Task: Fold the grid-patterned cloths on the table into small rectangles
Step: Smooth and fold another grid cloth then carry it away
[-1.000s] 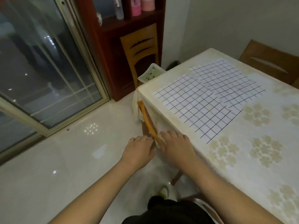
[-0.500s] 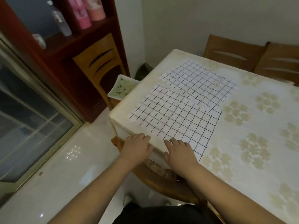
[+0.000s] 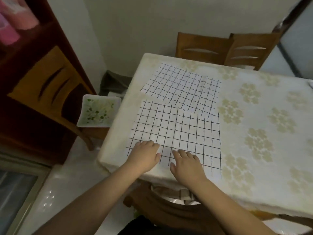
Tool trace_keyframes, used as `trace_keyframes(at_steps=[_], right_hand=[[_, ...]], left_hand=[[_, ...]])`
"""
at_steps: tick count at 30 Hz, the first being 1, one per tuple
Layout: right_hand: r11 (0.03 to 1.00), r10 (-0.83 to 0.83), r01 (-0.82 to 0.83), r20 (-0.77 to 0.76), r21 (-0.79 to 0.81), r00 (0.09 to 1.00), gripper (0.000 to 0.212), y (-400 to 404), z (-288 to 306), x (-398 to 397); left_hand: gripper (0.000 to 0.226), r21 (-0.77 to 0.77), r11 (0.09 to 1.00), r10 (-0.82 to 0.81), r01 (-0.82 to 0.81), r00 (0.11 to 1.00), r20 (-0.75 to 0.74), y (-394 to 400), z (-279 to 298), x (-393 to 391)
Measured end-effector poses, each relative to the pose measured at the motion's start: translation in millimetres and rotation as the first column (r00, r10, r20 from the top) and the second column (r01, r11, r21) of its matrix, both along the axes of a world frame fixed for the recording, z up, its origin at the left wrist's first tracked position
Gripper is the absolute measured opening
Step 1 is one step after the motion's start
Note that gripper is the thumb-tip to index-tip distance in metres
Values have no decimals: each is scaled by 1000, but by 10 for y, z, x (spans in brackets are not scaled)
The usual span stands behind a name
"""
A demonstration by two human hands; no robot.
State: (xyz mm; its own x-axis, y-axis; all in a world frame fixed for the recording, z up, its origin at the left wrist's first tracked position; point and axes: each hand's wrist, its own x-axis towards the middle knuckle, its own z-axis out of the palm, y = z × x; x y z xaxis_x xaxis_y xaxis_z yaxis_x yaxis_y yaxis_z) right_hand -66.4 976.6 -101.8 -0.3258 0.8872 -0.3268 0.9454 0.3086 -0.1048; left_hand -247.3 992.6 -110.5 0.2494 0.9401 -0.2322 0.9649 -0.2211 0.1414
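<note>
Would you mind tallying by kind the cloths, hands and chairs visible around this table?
Grid-patterned cloths: 2, the near cloth and the far cloth, both lying flat.
Hands: 2, the left hand and the right hand, both resting on the near cloth.
Wooden chairs: 4, far chairs, side chair, near chair.
Total: 8

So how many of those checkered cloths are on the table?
2. The near cloth lies flat at the table's front edge under both hands. The far cloth lies behind it, its near corner overlapping the first. None folded yet.
</note>
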Motion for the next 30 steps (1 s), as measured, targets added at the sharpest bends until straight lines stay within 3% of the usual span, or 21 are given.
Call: trace_keyframes(at_steps=[6, 14, 19, 22, 27, 30], right_hand=[[986, -157, 157, 0, -50, 988, 53, 2, -66, -129], [919, -393, 386, -149, -74, 907, 41, 366, -403, -133], [889, -456, 438, -162, -135, 875, 32, 506, -655, -172], [837, -535, 499, -146, -223, 832, 33, 600, -821, -161], [781, -602, 548, -129, -301, 788, 32, 757, -1005, -91], [804, -568, 516, -127, -295, 813, 35, 769, -1053, -71]], left_hand=[[42, -29, 988, -151, 152, 988, 24, 514, -49, -42], [34, -59, 990, -127, 132, 989, 81, 1594, -120, 201], [34, -176, 984, 7, 22, 987, 162, 2039, -373, 401], [29, -359, 922, 264, -147, 916, 301, 2176, -602, 527], [32, -389, 853, 457, -350, 859, 230, 2372, -1011, 713], [35, -334, 832, 518, -444, 837, 178, 2431, -1120, 795]])
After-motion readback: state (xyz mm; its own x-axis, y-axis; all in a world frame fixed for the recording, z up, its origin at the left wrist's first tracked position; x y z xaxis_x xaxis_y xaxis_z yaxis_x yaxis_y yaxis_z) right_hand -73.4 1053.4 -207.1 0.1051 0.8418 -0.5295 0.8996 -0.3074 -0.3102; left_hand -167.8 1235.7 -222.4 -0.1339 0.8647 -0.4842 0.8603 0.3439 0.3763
